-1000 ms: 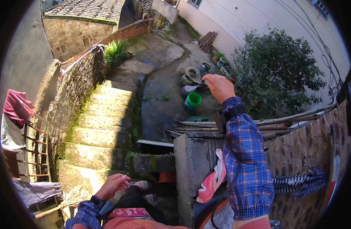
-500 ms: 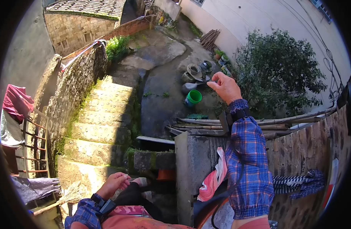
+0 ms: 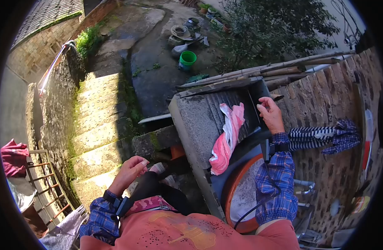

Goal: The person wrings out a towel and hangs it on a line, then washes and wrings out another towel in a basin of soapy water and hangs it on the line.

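Observation:
My left hand [image 3: 129, 174] hovers over my lap beside the stone steps, thumb and fingertips pinched together; anything between them is too small to make out. My right hand [image 3: 272, 117] is above the right end of a concrete washboard sink [image 3: 191, 114], fingers curled and thumb close to the index finger. Whether something tiny sits in that grip I cannot tell. A twisted pink and white cloth [image 3: 228, 139] lies on the ridged washboard, left of my right hand and apart from it. Below my right forearm is an orange-rimmed basin [image 3: 229, 187] with greyish contents.
Mossy stone steps [image 3: 97, 112] descend on the left beside a rough wall. A green bucket [image 3: 187, 59] stands in the yard beyond. Bamboo poles [image 3: 250, 71] lie behind the sink. At right are a brick wall [image 3: 320, 96], striped cloth [image 3: 310, 138] and a tap [image 3: 304, 185].
My right hand has come down and back from out over the yard to above the sink. My left hand has risen slightly, still pinched. The view has tilted down, showing more of the basin.

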`<state>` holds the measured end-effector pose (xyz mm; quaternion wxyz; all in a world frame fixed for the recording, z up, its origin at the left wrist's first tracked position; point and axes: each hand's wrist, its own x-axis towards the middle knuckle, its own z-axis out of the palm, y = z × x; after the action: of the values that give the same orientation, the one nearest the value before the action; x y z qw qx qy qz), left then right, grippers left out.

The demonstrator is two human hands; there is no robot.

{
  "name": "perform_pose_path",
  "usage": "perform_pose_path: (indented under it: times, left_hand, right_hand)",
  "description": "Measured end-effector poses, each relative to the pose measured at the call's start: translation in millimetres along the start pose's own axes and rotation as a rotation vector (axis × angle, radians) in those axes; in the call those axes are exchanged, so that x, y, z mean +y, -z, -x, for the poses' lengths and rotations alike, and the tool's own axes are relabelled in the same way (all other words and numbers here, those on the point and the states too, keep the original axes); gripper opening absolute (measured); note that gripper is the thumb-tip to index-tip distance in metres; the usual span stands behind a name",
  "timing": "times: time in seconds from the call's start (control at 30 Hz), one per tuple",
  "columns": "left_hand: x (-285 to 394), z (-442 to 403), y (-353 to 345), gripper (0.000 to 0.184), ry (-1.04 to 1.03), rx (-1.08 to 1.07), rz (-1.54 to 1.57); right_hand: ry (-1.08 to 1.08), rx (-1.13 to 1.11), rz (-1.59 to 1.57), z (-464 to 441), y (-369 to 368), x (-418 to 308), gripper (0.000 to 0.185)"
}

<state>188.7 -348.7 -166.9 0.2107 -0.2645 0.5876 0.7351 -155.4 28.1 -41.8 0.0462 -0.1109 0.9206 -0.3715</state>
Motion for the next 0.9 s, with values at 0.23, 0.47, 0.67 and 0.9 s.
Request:
perform_pose_path:
  times: [0.23,0.47,0.67,0.9]
  left_hand:
    - [93.0,-32.0,-95.8,0.025,-0.317,-0.337,-0.353]
    - [93.6,-43.8,-163.9,0.041,-0.054,-0.604,0.016]
    - [96.3,-57.6,-166.7,0.054,0.187,-0.706,0.405]
    - [118.1,-126.7,-225.4,0.099,0.588,-0.701,0.883]
  right_hand:
    - [-0.282,0.136,-0.101,163.5,33.3,79.4,0.020]
    - [0.535,-0.178,0.286,202.2,-40.9,-55.0,0.064]
    - [0.396,-0.139,0.041,168.3,-22.8,-25.9,0.036]
    - [0.607,-0.226,0.021,168.8,76.1,-130.0,0.030]
